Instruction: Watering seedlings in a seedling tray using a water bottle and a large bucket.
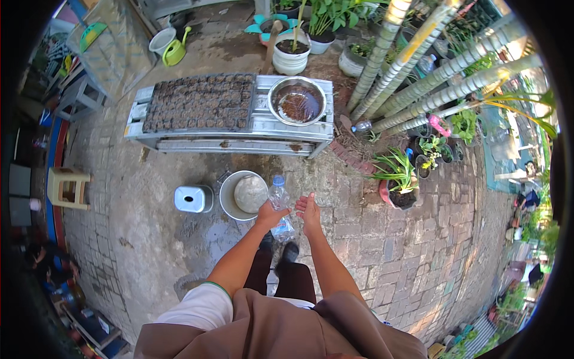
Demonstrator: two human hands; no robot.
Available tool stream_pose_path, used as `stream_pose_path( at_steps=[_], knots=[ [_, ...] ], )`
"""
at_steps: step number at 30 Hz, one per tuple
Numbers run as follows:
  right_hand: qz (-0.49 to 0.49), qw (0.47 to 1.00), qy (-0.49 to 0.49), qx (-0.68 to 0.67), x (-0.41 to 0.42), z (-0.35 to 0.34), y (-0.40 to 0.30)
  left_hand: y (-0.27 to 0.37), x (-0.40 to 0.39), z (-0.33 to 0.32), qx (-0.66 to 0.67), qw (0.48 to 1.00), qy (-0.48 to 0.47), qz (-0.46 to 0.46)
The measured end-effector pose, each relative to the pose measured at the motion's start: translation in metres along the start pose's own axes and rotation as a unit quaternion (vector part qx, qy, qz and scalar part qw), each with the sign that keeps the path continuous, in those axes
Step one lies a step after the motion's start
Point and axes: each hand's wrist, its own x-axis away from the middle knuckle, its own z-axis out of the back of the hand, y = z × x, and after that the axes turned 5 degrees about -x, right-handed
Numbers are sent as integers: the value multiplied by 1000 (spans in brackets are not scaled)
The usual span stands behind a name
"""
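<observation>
My left hand [270,216] is closed around the middle of a clear plastic bottle [279,199] with a blue cap, held upright in front of me. To its right, my right hand [308,212] holds nothing, its fingers apart beside the bottle. Just left of the bottle stands a round metal pot [227,197] with a pale round object inside. Beyond it, a metal bench [264,127] bears a seedling tray [200,102] filled with soil and a steel bowl [271,101] of water with brown matter in it.
A small white-topped stool [189,199] stands left of the pot, and a beige plastic stool [69,188] farther left. A potted plant [384,190] and slanting trunks [379,67] are at right. A green watering can [174,53] lies behind the bench. Another person [49,264] is at far left.
</observation>
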Motion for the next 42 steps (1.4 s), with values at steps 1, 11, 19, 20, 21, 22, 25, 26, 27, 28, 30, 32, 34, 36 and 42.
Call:
stream_pose_path(
  at_steps=[1,11,19,20,21,22,25,26,27,28,30,32,34,36,42],
  knots=[
    [-17,999,-28,37,-7,-3,9,-17,-5,2,6,1000,15,16],
    [-47,860,-362,357,-40,-30,52,-65,-2,13,167,969,136,118],
    [-156,864,-319,357,-67,-36,96,-139,-21,-2,304,910,154,235],
    [-152,890,-275,330,-71,-34,107,-160,-28,-4,225,920,192,257],
    [-148,914,-228,301,-75,-33,117,-169,-31,-3,226,920,188,260],
    [-151,914,-223,302,-81,-31,126,-178,-35,-3,119,929,194,293],
    [-122,893,-190,389,-88,-38,160,-258,-41,-3,-41,919,190,342],
    [-77,886,-180,420,-91,-41,177,-285,-46,-6,-90,914,175,354],
    [-30,878,-155,452,-101,-36,189,-287,-55,-11,-88,917,165,352],
    [-32,879,-145,454,-110,-34,194,-282,-62,-14,-18,900,197,388],
    [103,821,-164,537,-126,-37,201,-283,-76,-16,52,876,226,423],
    [152,810,-144,547,-132,-45,208,-294,-91,-16,68,838,291,456],
    [201,797,-114,558,-142,-50,213,-306,-106,-18,85,837,309,443],
    [151,843,-157,492,-155,-55,214,-322,-120,-20,104,835,327,430],
    [124,834,-151,516,-167,-81,222,-398,-131,-8,93,831,312,452]
  ],
)
